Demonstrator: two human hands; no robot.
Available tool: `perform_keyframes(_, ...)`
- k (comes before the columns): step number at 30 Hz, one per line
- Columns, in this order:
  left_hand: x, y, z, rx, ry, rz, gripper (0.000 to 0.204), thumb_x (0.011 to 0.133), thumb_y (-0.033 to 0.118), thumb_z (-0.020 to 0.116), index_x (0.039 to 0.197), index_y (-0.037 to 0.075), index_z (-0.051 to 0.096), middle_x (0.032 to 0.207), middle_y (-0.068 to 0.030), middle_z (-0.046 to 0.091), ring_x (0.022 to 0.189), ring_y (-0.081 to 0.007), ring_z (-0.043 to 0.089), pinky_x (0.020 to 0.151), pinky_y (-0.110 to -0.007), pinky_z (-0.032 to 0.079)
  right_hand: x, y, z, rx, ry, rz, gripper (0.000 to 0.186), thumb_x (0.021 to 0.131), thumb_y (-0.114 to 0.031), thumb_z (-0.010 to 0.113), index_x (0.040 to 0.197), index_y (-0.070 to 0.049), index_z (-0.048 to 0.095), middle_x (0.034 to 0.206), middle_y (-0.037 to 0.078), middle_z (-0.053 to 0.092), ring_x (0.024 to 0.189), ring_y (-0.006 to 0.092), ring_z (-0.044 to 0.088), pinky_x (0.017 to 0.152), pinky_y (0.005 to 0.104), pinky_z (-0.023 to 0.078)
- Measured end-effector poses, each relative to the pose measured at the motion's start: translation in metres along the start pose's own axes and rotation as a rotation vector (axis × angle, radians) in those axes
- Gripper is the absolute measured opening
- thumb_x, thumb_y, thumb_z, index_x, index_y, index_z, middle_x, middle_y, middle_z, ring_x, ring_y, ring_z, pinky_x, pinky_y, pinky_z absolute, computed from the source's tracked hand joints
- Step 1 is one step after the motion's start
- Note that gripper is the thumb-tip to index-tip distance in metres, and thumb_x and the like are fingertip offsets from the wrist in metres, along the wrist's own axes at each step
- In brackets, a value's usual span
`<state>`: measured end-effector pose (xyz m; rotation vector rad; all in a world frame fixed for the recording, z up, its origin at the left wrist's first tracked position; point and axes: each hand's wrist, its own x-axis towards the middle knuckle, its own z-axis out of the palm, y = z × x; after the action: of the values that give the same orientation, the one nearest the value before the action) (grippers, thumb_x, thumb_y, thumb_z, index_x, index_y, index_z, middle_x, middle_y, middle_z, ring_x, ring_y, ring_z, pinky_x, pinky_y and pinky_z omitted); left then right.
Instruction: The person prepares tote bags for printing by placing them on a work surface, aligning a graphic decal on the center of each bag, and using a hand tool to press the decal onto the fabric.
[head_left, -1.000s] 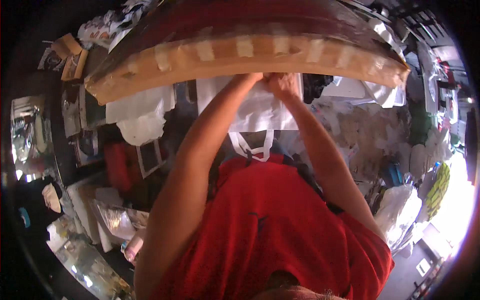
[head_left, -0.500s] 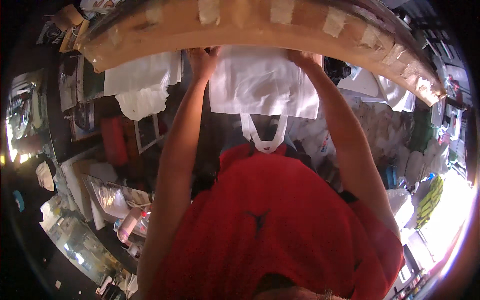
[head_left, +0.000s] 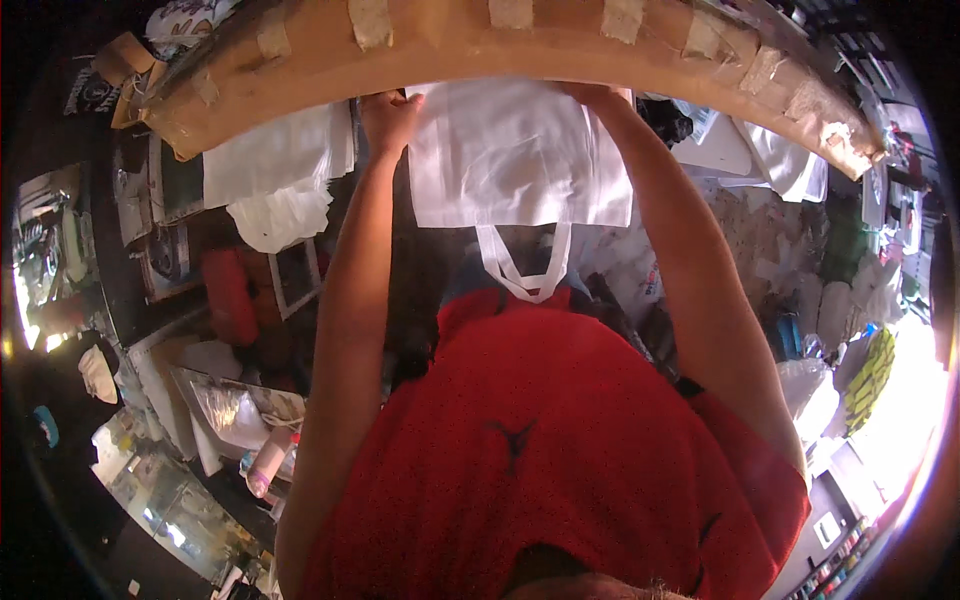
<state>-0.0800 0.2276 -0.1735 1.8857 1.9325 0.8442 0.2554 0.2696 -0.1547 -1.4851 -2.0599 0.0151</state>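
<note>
A white cloth tote bag point(head_left: 515, 155) lies spread in front of me, its looped handle point(head_left: 525, 285) hanging down toward my red shirt. The bag's far edge disappears under a brown taped cardboard-like beam point(head_left: 480, 50). My left hand point(head_left: 388, 122) is at the bag's left side, with the thumb by its edge. Its other fingers are mostly hidden by the beam. At the bag's far right corner, my right hand point(head_left: 600, 96) rests against the cloth, its fingers covered by the beam. Whether either hand grips the bag cannot be seen.
The beam crosses the whole far side above my hands. A stack of white cloth pieces point(head_left: 270, 165) lies to the left, and more white sheets point(head_left: 775, 160) to the right. A pink bottle point(head_left: 268, 462) is at lower left. A red object point(head_left: 230, 295) stands below the left stack.
My left hand has shifted slightly left, its thumb now apart at the bag's edge. My right hand has slid farther under the beam. The whole view has shifted slightly.
</note>
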Motion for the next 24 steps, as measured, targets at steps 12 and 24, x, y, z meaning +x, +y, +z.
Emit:
perform_keyframes(12,-0.048,0.028,-0.006,0.102,0.219,-0.014,0.03,0.072,0.025,0.08,0.078,0.006,0.058,0.086,-0.0125,0.057,0.093,-0.0337,0.051,0.084,-0.045,0.042,0.013,0.018,0.021,0.118,-0.064,0.037,0.039,0.089,-0.031,0.046,0.114,-0.007,0.063,0.118,0.02,0.061,0.111,0.0386,0.054,0.095,0.0475,0.042)
perform_keyframes(24,-0.1,0.03,-0.046,0.09,0.201,-0.036,0.03,0.077,0.026,0.078,0.082,0.003,0.06,0.086,-0.0117,0.057,0.086,-0.0291,0.051,0.08,-0.041,0.042,-0.005,-0.117,0.027,-0.02,-0.234,0.025,0.065,0.089,-0.05,0.053,0.146,-0.02,0.039,0.156,0.016,0.021,0.145,0.0377,0.012,0.118,0.0522,0.011)
